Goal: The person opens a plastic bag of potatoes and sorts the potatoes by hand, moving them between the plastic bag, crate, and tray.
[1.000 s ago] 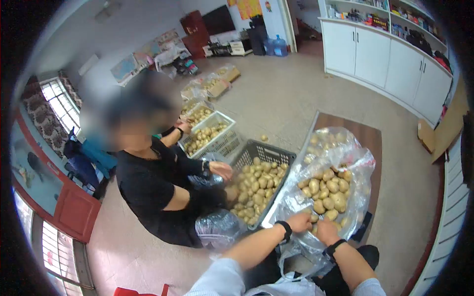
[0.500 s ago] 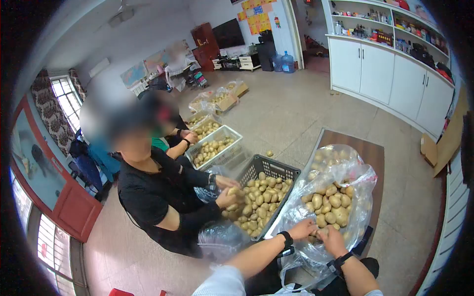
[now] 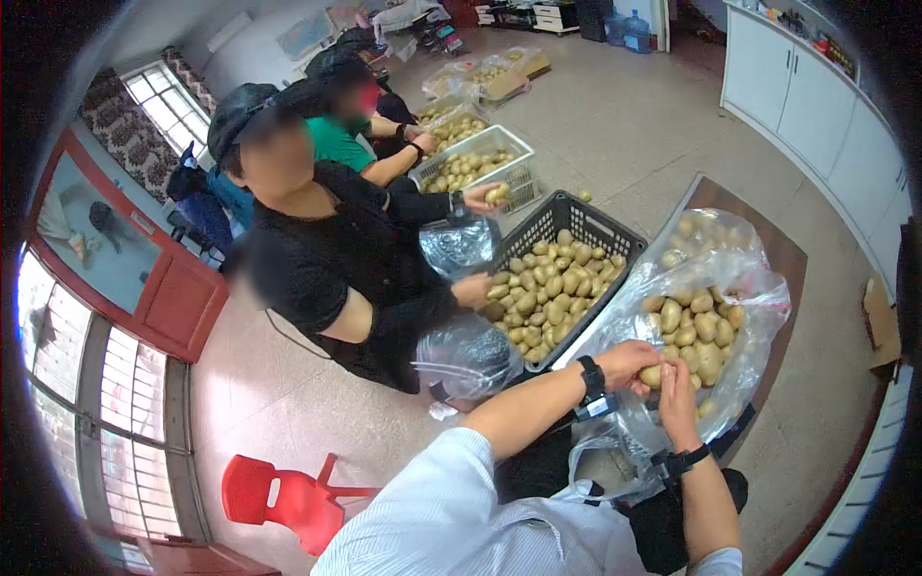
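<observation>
Potatoes [image 3: 704, 331] lie in a clear plastic bag [image 3: 764, 317] in front of me. Over the bag's near left side, my left hand [image 3: 629, 367] has its fingers closed on a potato [image 3: 651, 375]. My right hand [image 3: 678, 396] touches the same potato from the right, its fingers bent and pressed against it. The two hands nearly meet. A black crate [image 3: 615, 237] of potatoes stands to the left of the bag.
A person in black [image 3: 317, 250] sits left of the crate, holding a potato. Behind are a person in green [image 3: 341, 144] and a white crate [image 3: 514, 144]. A red chair [image 3: 288, 499] stands at lower left; white cabinets [image 3: 807, 106] line the back right.
The view has swung left and down, bringing the red chair in. My hands stay together at the bag's near side. The person in black has moved their hands apart, one raised with a potato.
</observation>
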`<state>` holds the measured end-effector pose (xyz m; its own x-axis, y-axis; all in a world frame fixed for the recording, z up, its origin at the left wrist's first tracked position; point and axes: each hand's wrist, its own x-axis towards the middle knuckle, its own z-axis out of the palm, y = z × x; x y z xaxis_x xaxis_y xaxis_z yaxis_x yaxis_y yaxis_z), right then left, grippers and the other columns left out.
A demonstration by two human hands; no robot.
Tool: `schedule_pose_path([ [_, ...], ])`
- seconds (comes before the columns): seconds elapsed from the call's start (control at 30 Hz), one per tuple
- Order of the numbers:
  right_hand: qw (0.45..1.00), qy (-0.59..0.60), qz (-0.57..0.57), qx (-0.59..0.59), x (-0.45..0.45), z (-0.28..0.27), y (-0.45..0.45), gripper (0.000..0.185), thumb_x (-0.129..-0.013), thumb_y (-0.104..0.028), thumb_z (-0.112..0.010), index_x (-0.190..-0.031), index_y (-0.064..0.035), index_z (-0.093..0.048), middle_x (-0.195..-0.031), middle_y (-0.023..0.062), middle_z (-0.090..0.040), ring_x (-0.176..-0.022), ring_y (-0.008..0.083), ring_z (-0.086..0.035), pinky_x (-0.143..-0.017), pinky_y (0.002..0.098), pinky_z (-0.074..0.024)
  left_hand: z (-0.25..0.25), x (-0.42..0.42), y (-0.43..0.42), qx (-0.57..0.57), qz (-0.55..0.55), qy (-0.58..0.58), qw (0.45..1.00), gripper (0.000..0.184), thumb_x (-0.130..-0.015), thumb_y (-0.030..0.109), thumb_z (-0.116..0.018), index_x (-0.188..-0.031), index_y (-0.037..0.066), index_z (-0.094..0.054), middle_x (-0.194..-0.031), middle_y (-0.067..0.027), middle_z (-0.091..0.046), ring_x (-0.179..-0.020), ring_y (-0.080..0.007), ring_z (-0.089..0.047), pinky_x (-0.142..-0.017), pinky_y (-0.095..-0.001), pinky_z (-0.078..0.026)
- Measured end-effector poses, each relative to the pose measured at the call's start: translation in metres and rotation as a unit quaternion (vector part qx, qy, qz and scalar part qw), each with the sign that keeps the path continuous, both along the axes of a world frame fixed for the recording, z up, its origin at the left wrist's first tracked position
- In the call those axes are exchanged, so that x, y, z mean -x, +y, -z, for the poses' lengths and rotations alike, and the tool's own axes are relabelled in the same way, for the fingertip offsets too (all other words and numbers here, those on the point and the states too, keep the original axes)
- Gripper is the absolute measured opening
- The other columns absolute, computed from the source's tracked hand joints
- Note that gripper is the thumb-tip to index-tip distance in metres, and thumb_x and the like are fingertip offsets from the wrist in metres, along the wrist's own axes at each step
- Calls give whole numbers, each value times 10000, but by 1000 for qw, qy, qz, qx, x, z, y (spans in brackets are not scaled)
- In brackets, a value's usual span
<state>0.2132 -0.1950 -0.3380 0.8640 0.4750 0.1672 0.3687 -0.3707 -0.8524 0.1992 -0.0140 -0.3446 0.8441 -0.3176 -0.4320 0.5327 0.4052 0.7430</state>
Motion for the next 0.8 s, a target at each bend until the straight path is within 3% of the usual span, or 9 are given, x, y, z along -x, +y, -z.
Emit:
schedule_pose_path([
  [0.27, 989, 70, 111, -61, -74, -6, -56, 666, -895, -266, -637, -1425, -18, -319, -1087, 117, -567, -972, 203, -573, -834, 330, -484, 7, -12, 74, 74, -272, -75, 957, 259, -957, 289, -571, -1093, 69, -595, -955, -70, -665, -823, -211, -657, -726, -357, -566],
  [0.3, 966, 165, 147, -136, -89, -34, -61, 687, -883, -270, -650, -1433, -28, -318, -1127, 121, -564, -991, 206, -572, -838, 327, -485, 14, -3, 92, -191, -250, -179, 932, 280, -924, 270, -624, -1099, 53, -590, -973, -92, -669, -870, -226, -655, -772, -357, -551],
  [0.37, 966, 163, 168, -112, -95, -45, -70, 715, -873, -288, -665, -1441, -36, -313, -1158, 124, -558, -1008, 210, -571, -839, 333, -487, 12, 13, 119, -637, -221, -230, 701, 330, -867, 228, -710, -1100, 30, -584, -1004, -125, -674, -927, -252, -654, -828, -353, -530],
  [0.53, 971, 128, 202, -29, -109, -53, -101, 836, -835, -379, -724, -1464, -44, -287, -1313, 154, -522, -1101, 238, -554, -844, 346, -492, 50, 30, 179, -849, -204, -89, 480, 188, -895, 214, -637, -867, 55, -541, -803, -109, -596, -710, -262, -607, -615, -363, -509],
  [0.57, 965, 134, 212, -79, -122, -46, -115, 834, -840, -388, -722, -1466, -44, -292, -1358, 173, -498, -1117, 243, -557, -864, 349, -489, 63, 30, 189, -848, -225, -74, 475, 204, -882, 204, -647, -787, 65, -532, -736, -98, -573, -628, -264, -594, -557, -364, -494],
  [0.63, 957, 86, 252, -115, -129, -59, -129, 795, -842, -377, -726, -1441, -41, -325, -1330, 166, -515, -1092, 241, -569, -866, 352, -487, 66, 19, 197, -259, -510, -51, 819, 170, -893, 211, -624, -873, 61, -545, -829, -77, -565, -685, -229, -597, -553, -339, -525],
  [0.67, 952, 86, 271, -109, -131, -59, -134, 795, -842, -377, -726, -1441, -41, -325, -1330, 166, -515, -1092, 241, -569, -866, 352, -487, 68, 14, 201, -22, -632, 10, 775, 167, -898, 214, -613, -916, 59, -552, -876, -66, -560, -714, -211, -598, -550, -327, -541],
  [0.77, 966, 18, 256, -42, -129, -23, -138, 667, -818, -304, -747, -1325, -14, -425, -1198, 148, -572, -1032, 230, -593, -861, 355, -491, 42, 2, 160, -50, -632, 9, 773, 210, -921, 205, -584, -1052, 47, -541, -990, -69, -559, -785, -228, -607, -666, -326, -568],
  [0.8, 972, -5, 235, 3, -122, -4, -135, 620, -808, -272, -749, -1279, -1, -451, -1149, 144, -586, -1012, 232, -600, -857, 359, -494, 75, -6, 174, -260, -508, -120, 812, 222, -933, 188, -568, -1093, 37, -533, -1011, -74, -560, -799, -238, -613, -701, -330, -568],
])
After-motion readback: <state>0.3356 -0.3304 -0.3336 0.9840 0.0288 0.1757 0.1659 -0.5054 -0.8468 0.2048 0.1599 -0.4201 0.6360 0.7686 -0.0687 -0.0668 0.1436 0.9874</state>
